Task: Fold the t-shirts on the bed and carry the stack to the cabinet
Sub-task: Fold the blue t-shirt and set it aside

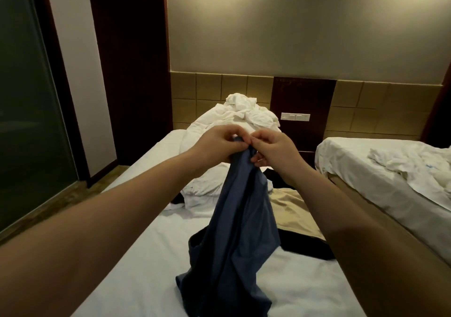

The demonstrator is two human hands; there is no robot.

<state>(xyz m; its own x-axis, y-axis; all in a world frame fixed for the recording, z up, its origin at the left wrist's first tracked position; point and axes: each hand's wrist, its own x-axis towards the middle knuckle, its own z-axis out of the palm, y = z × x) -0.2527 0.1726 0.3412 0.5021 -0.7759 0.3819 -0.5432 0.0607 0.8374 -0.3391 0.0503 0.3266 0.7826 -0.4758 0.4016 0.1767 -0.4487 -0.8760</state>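
Both hands, left hand and right hand, pinch the blue t-shirt; it looks soft and light, best taken at the shoulders.

t-shirt hem cropped, dark garment perhaps half-hidden

shirt on bed, duvet behind

Under the left grip and right grip: blue t-shirt, plain slate blue. Below the right grip: beige t-shirt, plain tan; black garment, solid black, at its edge. Below both grips: bed sheet, plain white. Beyond the grips: duvet heap, white; headboard, tan square tiles; centre panel, dark brown; switch plate, white.
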